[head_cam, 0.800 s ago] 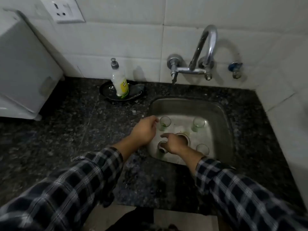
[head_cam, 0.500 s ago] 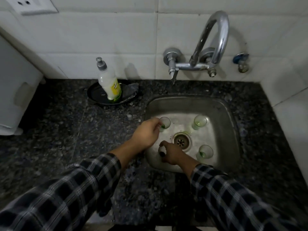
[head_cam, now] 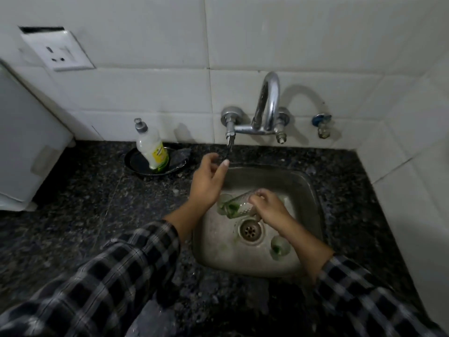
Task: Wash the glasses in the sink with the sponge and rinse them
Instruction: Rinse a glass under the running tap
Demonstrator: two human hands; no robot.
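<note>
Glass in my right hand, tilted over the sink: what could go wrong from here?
The clear textured glass with green residue is held only by the right hand; wet, it might slip onto the steel sink. The left hand is at the black tap lever; a sudden flow could splash. The right forearm could knock the standing glass beside the drain.

white appliance: cut off by left edge
bottle label: too small to read
held glass: right end hidden under right hand
</note>
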